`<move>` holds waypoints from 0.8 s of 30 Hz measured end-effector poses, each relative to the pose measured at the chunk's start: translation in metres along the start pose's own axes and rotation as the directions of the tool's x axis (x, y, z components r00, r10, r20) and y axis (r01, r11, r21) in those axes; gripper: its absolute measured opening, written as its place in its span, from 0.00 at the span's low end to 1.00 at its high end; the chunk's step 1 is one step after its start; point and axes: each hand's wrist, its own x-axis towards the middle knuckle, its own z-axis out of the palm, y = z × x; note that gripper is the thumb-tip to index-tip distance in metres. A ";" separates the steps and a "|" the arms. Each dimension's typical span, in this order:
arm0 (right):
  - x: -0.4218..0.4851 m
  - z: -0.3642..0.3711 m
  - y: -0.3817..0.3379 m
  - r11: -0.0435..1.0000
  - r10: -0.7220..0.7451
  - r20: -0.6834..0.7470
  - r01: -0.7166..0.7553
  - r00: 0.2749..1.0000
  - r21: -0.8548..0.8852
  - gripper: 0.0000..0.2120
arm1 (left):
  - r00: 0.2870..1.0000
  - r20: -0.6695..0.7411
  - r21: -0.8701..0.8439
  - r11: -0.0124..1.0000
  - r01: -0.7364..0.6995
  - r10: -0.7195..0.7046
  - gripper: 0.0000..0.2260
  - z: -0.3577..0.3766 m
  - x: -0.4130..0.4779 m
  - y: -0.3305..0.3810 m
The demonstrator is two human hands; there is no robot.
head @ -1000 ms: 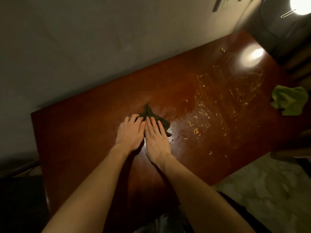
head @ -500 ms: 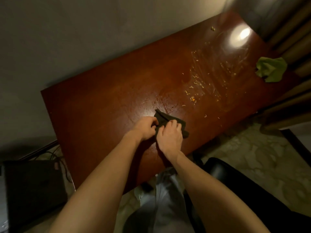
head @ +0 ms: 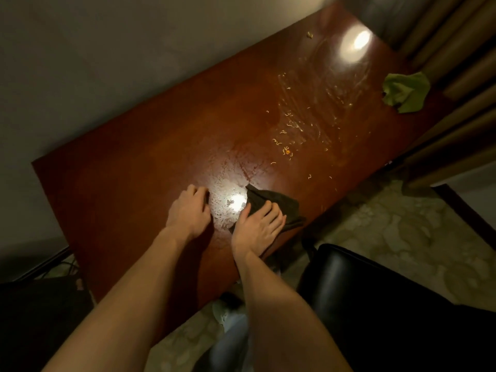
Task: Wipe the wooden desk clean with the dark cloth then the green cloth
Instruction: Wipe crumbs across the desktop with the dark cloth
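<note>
Fingers (head: 269, 210) of the right hand (head: 255, 226) lie straight, pressing the dark cloth (head: 281, 202) onto the surface (head: 134, 170) near its front edge. The left hand (head: 188, 208), curled and empty, rests beside it. The green cloth (head: 405, 92) lies well apart.

I log both forearms bare down to left hand (head: 188, 210) and right hand (head: 256, 228); pale grey legwear (head: 230, 345) below.

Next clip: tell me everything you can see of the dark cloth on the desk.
The dark cloth is soft, crumpled fabric, dark olive-grey, bunched into folds. It lies on the wooden desk at its near edge, with one corner pointing up the desk. The right hand presses on it with straight fingers. The left hand is apart from it.
</note>
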 end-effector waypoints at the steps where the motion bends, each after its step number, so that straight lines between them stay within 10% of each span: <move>1: 0.000 0.000 0.005 1.000 0.007 -0.009 -0.007 1.000 0.000 0.28 | 1.000 0.011 0.013 1.000 -0.004 0.004 0.19 0.000 0.003 0.005; 15: 0.107 -0.032 0.072 0.992 -0.013 -0.041 0.018 0.999 0.121 0.33 | 0.997 0.059 -0.031 0.998 -0.051 0.053 0.32 0.050 0.030 0.097; 24: 0.124 -0.032 0.066 0.955 0.238 -0.027 -0.229 0.971 0.187 0.46 | 0.997 -0.067 -0.050 0.998 0.033 -0.036 0.28 0.064 0.042 0.116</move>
